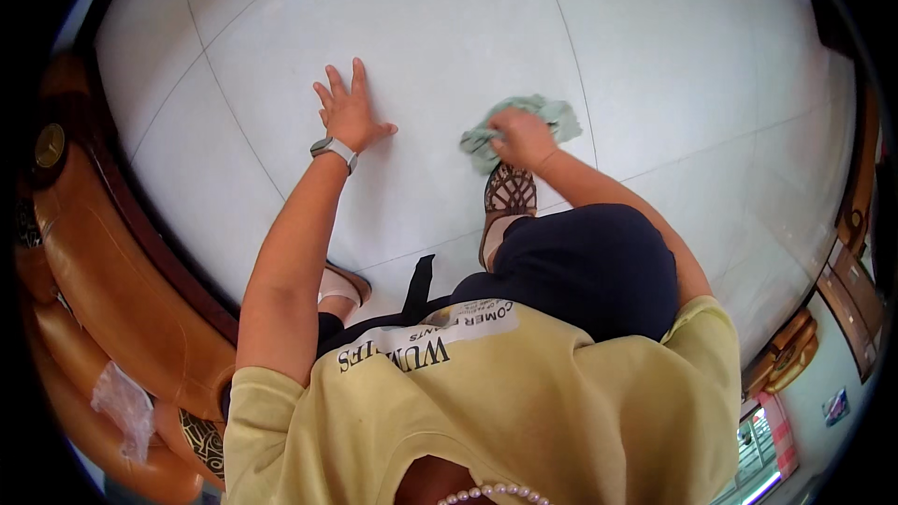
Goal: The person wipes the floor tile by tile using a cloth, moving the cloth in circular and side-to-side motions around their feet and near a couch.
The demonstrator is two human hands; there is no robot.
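My right hand (525,139) grips a crumpled pale green cloth (558,116) that lies against the white tiled floor (449,35), just in front of the toe of a brown latticed shoe (511,191). The hand looks slightly blurred, and its fingertips are partly hidden in the folds. Off to the left, my left hand (352,112) has its fingers spread over the floor and holds nothing; its palm faces down and appears to rest on the tile. A watch with a light strap (335,152) circles that wrist.
A brown leather sofa (119,259) with a dark wooden base lines the left side, a clear plastic bag (125,407) on it. My bent knee in dark trousers (589,266) stands close to the right arm. Wooden furniture (852,301) is at the far right, near a window (758,456).
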